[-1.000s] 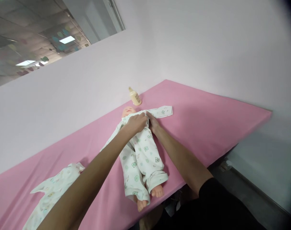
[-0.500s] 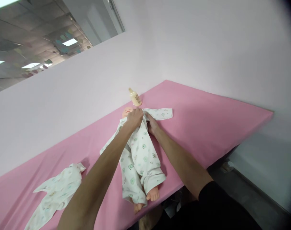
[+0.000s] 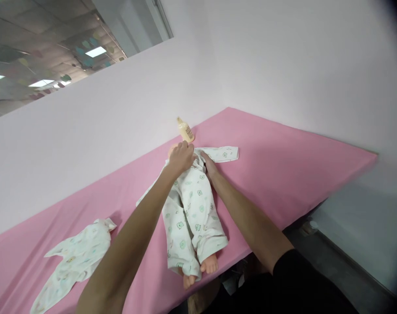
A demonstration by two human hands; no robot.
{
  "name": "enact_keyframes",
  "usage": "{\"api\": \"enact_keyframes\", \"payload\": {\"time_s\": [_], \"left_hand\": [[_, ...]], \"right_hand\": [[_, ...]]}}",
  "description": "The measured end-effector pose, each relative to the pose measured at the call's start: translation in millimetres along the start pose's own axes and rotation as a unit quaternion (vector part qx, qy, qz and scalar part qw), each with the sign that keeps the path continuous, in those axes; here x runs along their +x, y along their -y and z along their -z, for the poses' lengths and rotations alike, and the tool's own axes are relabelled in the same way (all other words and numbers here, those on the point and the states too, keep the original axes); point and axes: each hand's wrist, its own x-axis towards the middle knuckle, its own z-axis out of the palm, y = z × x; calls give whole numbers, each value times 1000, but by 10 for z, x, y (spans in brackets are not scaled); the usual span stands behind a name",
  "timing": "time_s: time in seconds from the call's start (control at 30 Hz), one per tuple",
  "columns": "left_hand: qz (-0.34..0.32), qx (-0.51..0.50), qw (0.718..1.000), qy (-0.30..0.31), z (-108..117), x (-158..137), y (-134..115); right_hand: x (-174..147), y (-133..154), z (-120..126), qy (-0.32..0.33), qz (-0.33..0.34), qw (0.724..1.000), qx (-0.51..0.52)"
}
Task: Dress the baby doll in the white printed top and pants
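A baby doll (image 3: 209, 264) lies on its back, its feet toward me and its head mostly behind my left hand. It wears white trousers (image 3: 198, 196) with green bear prints. A matching baby shirt (image 3: 226, 153) is around its upper body, one sleeve stretched flat to the right. Over the chest, just below the head, my left hand (image 3: 183, 157) is closed with bent fingers on the shirt's cloth. My right hand (image 3: 210, 166) is at the doll's right-hand side in view, closed on the shirt's edge; its fingertips are partly hidden by cloth.
A pump-topped bottle (image 3: 186, 131) of pale yellow liquid stands by the wall, beyond the doll's head. Another small white printed garment (image 3: 77, 257) lies crumpled at the left. A pink sheet (image 3: 283, 174) covers the table, which meets white walls (image 3: 267, 65) at a corner.
My left hand has shifted slightly up toward the doll's head. My right hand has straightened somewhat against the shirt's side. The trousers lie a little lower and flatter at the waist.
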Motion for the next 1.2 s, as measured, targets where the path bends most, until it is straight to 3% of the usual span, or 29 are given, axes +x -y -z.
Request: {"api": "enact_keyframes", "payload": {"time_s": [0.1,0.2,0.27,0.43,0.5,0.6,0.67,0.77,0.87,1.0,1.07,1.2], "left_hand": [[29,-38,999,5,52,-137,213],[61,-51,996,37,53,-260,363],[77,-40,996,18,40,-318,391],[93,-38,994,-51,51,-405,330],[92,-37,992,-76,65,-448,305],[76,-16,992,-96,62,-539,269],[65,-5,993,-94,41,-600,241],[57,-19,993,-97,6,-652,206],[53,-40,991,-116,0,-672,192],[28,-26,994,-103,0,-754,222],[22,-17,996,-90,-31,-833,272],[87,-28,993,-73,-154,-1024,425]], "right_hand": [[13,15,-12,-22,2,999,-38],[9,38,-43,-139,46,980,-137],[-39,36,-62,-207,75,959,-181],[-287,-45,-34,-208,160,920,-292],[-373,-50,7,-208,189,867,-411],[-458,18,67,-214,240,735,-597],[-494,93,95,-176,263,660,-682],[-523,202,109,-109,248,575,-772],[-543,299,113,-85,195,522,-826],[-679,440,190,-47,164,503,-847],[-819,494,271,-16,168,479,-861],[-1138,483,422,14,184,407,-895]]}}
